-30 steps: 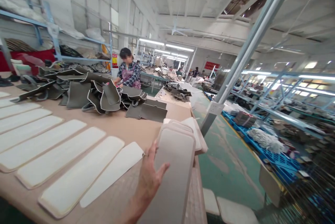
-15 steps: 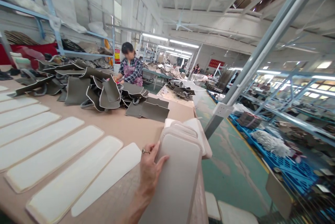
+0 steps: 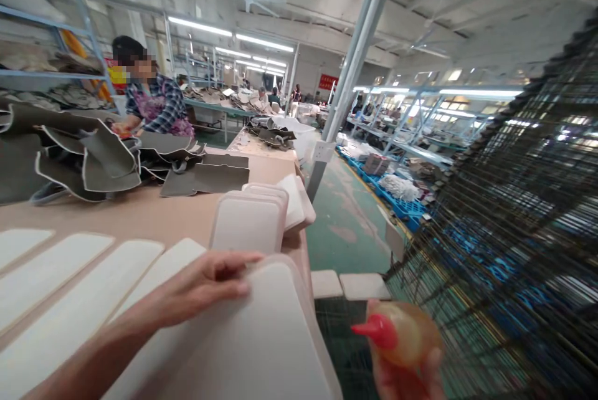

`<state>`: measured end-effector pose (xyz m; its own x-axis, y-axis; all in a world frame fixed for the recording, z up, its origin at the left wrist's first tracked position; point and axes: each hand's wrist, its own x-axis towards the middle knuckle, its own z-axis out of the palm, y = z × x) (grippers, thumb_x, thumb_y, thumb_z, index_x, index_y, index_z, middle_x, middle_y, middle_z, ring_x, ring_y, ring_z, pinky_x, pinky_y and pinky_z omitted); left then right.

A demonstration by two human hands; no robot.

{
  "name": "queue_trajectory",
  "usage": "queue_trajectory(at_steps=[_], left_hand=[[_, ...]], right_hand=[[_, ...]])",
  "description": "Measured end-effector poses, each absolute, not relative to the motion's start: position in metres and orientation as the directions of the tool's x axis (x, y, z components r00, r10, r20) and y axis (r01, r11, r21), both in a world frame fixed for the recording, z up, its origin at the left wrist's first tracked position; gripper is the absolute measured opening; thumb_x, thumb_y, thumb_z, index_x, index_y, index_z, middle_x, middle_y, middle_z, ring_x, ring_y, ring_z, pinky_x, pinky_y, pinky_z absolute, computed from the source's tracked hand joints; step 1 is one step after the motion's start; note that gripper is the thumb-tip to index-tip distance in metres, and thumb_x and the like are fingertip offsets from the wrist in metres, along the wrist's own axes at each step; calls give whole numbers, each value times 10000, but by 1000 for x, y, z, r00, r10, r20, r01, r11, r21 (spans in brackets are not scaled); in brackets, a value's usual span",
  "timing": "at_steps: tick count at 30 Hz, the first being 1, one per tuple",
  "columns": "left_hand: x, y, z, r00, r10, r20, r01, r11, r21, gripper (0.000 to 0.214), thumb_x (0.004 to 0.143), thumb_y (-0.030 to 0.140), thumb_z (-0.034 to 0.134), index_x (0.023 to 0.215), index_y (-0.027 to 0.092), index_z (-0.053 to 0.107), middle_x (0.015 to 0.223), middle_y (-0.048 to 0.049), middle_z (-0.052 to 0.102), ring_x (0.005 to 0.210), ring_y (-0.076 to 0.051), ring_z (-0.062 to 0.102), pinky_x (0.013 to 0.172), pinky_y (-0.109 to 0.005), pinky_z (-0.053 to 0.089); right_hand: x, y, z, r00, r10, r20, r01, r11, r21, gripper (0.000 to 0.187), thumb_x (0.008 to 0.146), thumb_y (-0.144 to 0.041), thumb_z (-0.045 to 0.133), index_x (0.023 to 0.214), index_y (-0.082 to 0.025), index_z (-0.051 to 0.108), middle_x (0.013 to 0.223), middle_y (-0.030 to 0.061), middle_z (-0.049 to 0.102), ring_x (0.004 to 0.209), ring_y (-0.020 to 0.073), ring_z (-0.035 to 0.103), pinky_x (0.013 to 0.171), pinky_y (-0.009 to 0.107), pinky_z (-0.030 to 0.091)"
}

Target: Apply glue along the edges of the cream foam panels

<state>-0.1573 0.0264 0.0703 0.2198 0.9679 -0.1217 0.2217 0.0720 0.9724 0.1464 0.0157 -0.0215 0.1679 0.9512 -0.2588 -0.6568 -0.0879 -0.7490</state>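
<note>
My left hand [image 3: 205, 285] lies on the top edge of a stack of pale rounded panels [image 3: 252, 338] at the table's near right corner, fingers stretched along the top panel. My right hand [image 3: 406, 381] comes up at the bottom right, gripping a squeeze bottle [image 3: 402, 338] of amber liquid with a red nozzle that points left. Another stack of the same pale panels [image 3: 250, 222] stands just beyond.
Long white strips [image 3: 70, 288] lie in a row on the brown table [image 3: 140, 213]. Grey cut pieces [image 3: 107, 163] are heaped at the far left, where another person in a plaid shirt [image 3: 154, 104] works. A metal post [image 3: 355, 70], green floor and a wire rack [image 3: 514, 232] stand right.
The view has swung right and down. My right hand with the bottle has come into view. My left hand has shifted from the side of the panel stack onto its top.
</note>
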Motion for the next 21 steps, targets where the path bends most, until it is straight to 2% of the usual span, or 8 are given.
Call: queue_trajectory(at_steps=[2,3,5,8,11,13,17,21], left_hand=[[-133,12,62,544,801,-249,288,101,952,261,723,354,575,861,157,677,692,20,558,632,-123,485,569,-180,369],[-120,6,56,616,737,-277,317,90,944,224,737,328,549,815,151,663,688,22,534,631,-116,458,565,-174,349],[-97,-6,45,644,713,-278,359,39,933,188,760,297,506,764,150,624,671,28,484,630,-109,412,564,-171,319],[-75,-16,37,650,715,-256,380,-14,925,242,810,333,451,725,147,581,654,29,428,616,-102,368,559,-174,297],[-62,-18,39,637,723,-266,411,-27,911,293,821,370,455,691,135,572,613,37,366,573,-85,312,494,-174,243],[-56,-17,41,644,724,-247,421,-66,905,284,811,358,483,687,128,594,593,40,358,564,-79,306,481,-172,229],[-50,-10,54,737,647,-195,374,-150,915,264,780,357,545,728,128,666,588,31,456,567,-84,373,490,-162,280],[-42,-11,67,804,541,-246,373,-138,918,228,738,338,607,764,139,715,601,19,572,579,-102,467,502,-159,342]], right_hand=[[156,7,-20,173,945,-279,-711,-77,-699,595,683,-651,558,1138,-268,536,1188,33,576,1102,198,523,834,295,516],[161,2,-19,170,944,-283,-739,-68,-670,596,673,-638,580,1150,-285,526,1191,19,576,1099,187,525,822,273,515],[171,-9,-16,168,941,-292,-774,-57,-631,619,677,-593,611,1203,-294,482,1224,20,554,1108,179,517,822,274,507],[187,-26,-9,170,930,-325,-759,-87,-646,683,667,-539,655,1258,-282,428,1273,41,512,1143,185,489,879,280,467],[201,-41,2,184,914,-361,-743,-111,-660,717,640,-485,694,1263,-258,422,1281,47,505,1155,193,477,994,324,361],[208,-51,12,208,900,-383,-734,-115,-669,668,663,-491,666,1246,-257,439,1287,36,499,1149,190,482,1038,348,292],[219,-65,28,261,891,-370,-678,-103,-727,644,682,-641,562,1191,-252,494,1281,53,505,1143,202,488,1065,399,244],[234,-73,30,311,885,-347,-595,-104,-797,776,487,-654,700,1142,-271,537,1232,60,545,1143,270,483,1079,487,200]])
